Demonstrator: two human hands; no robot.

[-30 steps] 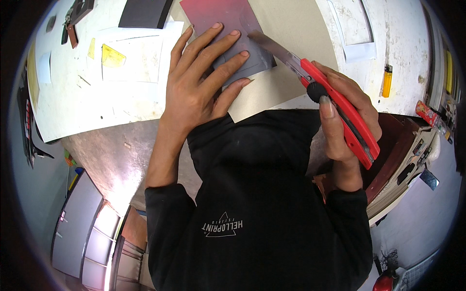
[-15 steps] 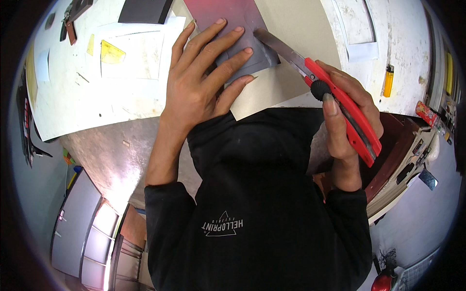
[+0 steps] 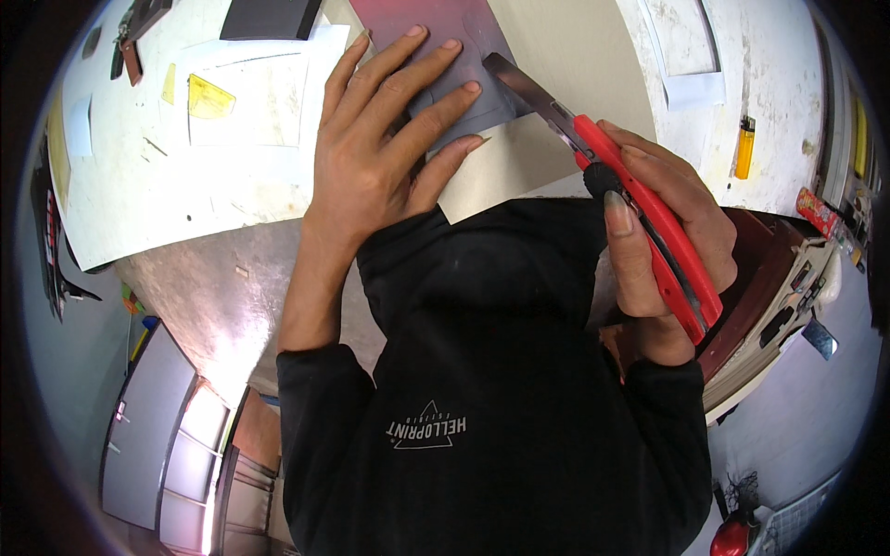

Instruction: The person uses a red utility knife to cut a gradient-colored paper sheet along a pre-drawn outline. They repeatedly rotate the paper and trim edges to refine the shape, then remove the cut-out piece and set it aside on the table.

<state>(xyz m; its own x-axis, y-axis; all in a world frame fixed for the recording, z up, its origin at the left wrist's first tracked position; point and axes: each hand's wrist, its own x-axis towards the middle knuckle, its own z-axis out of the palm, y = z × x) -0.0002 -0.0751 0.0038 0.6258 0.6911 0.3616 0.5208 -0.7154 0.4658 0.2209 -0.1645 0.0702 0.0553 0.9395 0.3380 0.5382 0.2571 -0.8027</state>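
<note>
While the bare left hand (image 3: 362,176) keeps almost the same place as half a second ago, palm down with its fingers spread in a fan, the right hand (image 3: 681,222) has dropped nearer the torso. With it, the butt of the red-handled utility knife (image 3: 640,190) has swung down, so the tool now slants more steeply, though the tip of its dark steel blade (image 3: 524,88) sits in about the same spot. The right fingers wrap the handle, and the thumb presses along it, just below the round black knob (image 3: 601,179). Under the left fingertips lies the smooth flat sheet, grey fading to red (image 3: 454,20), on a large beige board (image 3: 579,56) at the near side of the scuffed white table (image 3: 130,208); one corner of the board juts past the table's edge. I can't see all of the sheet: the left hand covers part of it, the blade crosses its right edge, and its far end runs out of view. To the left lie a flat black box (image 3: 269,18), a yellow translucent offcut (image 3: 211,95) on white paper (image 3: 250,125) and, farther off, a small brown strap (image 3: 132,63). Well apart on the right rests a yellow-orange lighter (image 3: 745,148), near a white paper frame (image 3: 695,91).
</note>
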